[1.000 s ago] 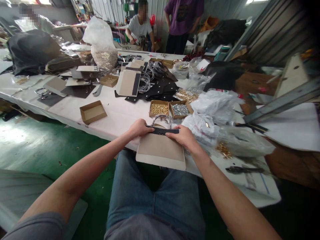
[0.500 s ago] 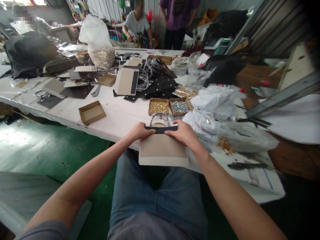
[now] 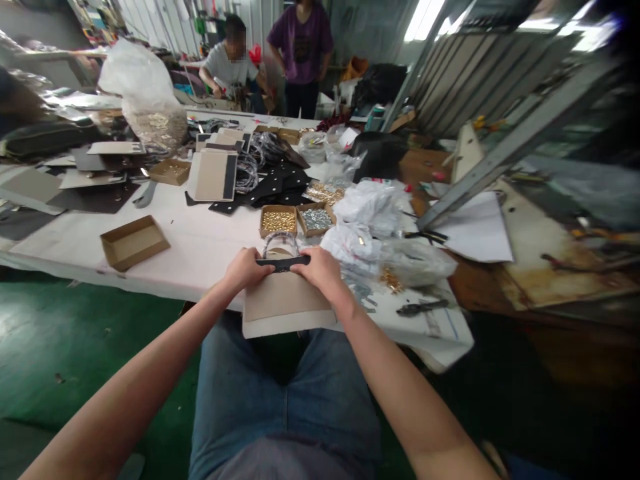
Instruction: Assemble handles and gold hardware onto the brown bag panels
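A tan board panel [image 3: 286, 303] lies at the near edge of the white table [image 3: 200, 247], overhanging my lap. A black strip [image 3: 283, 263] runs along its top edge, and a curved metal handle [image 3: 279, 238] arches above the strip. My left hand [image 3: 245, 268] is closed on the strip's left end. My right hand [image 3: 320, 269] is closed on its right end. Both hands pinch the strip against the panel.
Just behind the panel stand a small box of gold rivets [image 3: 278, 221] and a box of silver ones [image 3: 315, 219]. An empty cardboard box [image 3: 133, 241] sits left. Plastic bags [image 3: 380, 227] crowd the right, pliers [image 3: 421, 307] near them. Two people [image 3: 300, 57] work at the far end.
The view has swung right and pulled back, so the table sits further left in frame. My hands keep the same grip on the black strip and have drawn closer together.
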`<action>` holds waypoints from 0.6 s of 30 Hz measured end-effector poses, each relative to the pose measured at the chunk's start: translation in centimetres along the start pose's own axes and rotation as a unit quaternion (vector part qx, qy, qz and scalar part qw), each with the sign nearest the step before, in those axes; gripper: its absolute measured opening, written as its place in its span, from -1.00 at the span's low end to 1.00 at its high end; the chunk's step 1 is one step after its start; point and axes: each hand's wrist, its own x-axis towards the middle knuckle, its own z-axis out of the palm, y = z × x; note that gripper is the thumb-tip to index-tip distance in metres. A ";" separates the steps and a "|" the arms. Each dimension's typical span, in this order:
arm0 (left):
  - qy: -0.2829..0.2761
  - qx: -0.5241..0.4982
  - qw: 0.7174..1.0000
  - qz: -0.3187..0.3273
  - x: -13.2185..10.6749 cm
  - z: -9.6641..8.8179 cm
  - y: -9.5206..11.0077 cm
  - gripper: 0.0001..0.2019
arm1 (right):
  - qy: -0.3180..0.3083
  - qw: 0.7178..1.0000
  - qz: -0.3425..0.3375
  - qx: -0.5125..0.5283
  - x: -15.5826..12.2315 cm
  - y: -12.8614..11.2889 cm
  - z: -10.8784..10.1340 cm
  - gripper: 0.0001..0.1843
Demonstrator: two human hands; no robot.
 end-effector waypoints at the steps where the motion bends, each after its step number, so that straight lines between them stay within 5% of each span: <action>1: 0.007 0.002 1.000 0.004 0.2 0.3 0.0 -0.61 | -0.004 1.000 0.005 0.016 -0.2 0.2 0.1 -0.49; 8: -0.039 -0.035 0.999 -0.003 1.3 1.0 0.1 -0.62 | 0.004 0.997 -0.002 0.080 -0.9 1.2 0.1 -0.50; 18: -0.051 -0.001 0.998 -0.047 2.0 0.8 1.5 -0.62 | 0.104 0.990 -0.027 0.097 -2.6 1.9 1.3 -0.37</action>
